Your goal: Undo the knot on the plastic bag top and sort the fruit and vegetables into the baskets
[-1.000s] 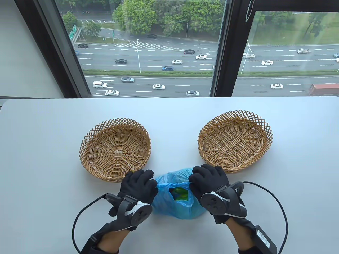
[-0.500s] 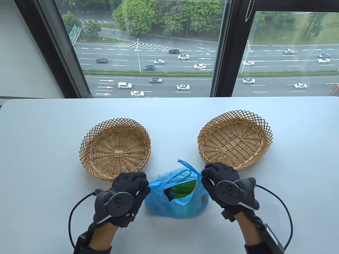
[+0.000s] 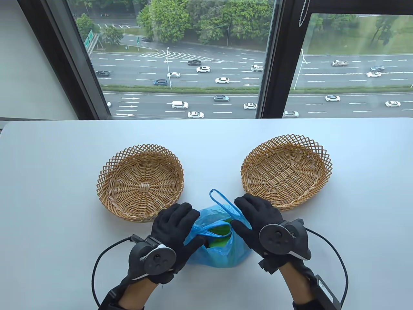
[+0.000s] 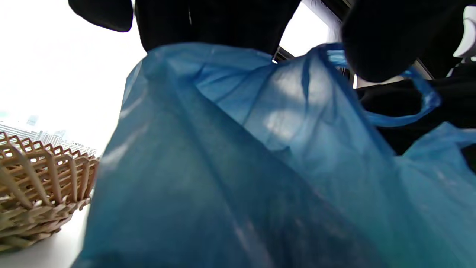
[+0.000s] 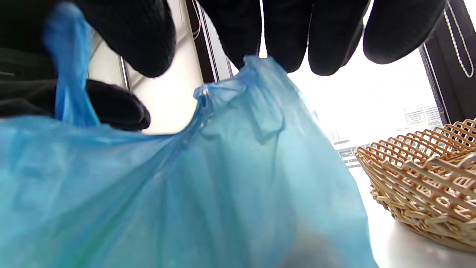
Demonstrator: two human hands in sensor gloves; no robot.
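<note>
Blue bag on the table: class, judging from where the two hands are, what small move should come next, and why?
Probably spread the bag's mouth wider, then lift out the green item. The blue bag is already open, the left hand and right hand sit at its rim, and both baskets, left and right, hold nothing.

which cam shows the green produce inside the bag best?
Table view: it looks down through the blue bag's open mouth onto the green produce. Both wrist views show only blue plastic from the side, with no clear view of the contents.
</note>
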